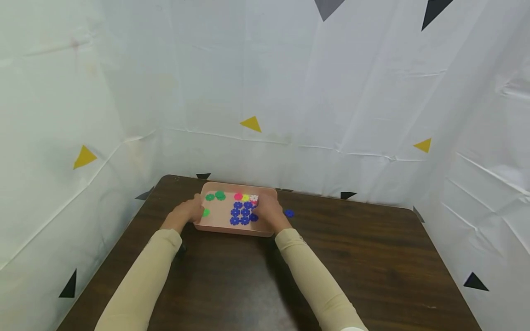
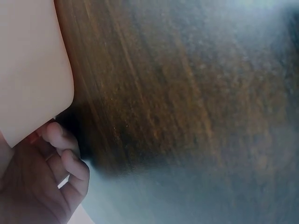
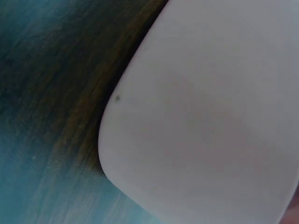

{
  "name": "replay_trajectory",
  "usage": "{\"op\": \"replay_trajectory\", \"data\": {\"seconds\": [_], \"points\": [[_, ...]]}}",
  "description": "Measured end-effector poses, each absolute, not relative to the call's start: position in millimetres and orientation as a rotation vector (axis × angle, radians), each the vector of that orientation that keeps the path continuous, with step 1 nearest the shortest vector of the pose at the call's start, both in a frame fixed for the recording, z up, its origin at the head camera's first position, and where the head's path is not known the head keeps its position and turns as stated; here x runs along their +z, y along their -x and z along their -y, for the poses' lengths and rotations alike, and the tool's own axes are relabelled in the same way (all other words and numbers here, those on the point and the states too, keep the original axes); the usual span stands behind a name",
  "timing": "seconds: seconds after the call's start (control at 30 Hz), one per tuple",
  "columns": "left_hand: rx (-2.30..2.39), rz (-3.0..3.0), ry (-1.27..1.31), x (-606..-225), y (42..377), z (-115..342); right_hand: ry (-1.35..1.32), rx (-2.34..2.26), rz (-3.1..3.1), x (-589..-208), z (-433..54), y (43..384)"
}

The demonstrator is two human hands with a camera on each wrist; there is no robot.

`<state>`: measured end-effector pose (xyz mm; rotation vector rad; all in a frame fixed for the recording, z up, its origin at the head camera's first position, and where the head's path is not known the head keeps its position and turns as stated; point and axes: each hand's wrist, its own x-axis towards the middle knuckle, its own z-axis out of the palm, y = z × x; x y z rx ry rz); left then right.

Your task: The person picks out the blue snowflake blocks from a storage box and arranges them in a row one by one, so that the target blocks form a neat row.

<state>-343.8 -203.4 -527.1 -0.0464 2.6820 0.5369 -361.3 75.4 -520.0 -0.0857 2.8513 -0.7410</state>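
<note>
A shallow pink tray (image 1: 217, 226) lies near the table's far side, with flower-shaped plastic discs inside. Blue discs (image 1: 240, 213) sit in rows right of its middle. My left hand (image 1: 188, 212) grips the tray's left edge; its curled fingers (image 2: 74, 170) show beside the tray's corner in the left wrist view. My right hand (image 1: 270, 212) reaches over the tray's right part, close by the blue discs. Whether its fingertips hold a disc is hidden. The right wrist view shows mostly the tray's outer wall (image 3: 196, 112).
Green discs (image 1: 220, 195) lie at the tray's left. A pink disc (image 1: 238, 196), a yellow disc (image 1: 246, 198) and a white disc (image 1: 254, 198) line the back. One blue disc (image 1: 289, 213) lies outside, on the dark wooden table (image 1: 372, 257). White sheeting (image 1: 314, 92) stands behind.
</note>
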Motion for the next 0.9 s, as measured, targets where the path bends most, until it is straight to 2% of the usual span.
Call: {"op": "replay_trajectory", "data": {"seconds": [0.57,0.9], "points": [[0.512,-2.685,0.076,-537.1,355.4,205.0,0.090,-0.788,-2.842,-519.7,-75.7,366.8],[0.546,-2.698,0.063,-532.5,349.7,204.1,0.103,-0.857,-2.884,-517.5,-75.8,359.9]]}}
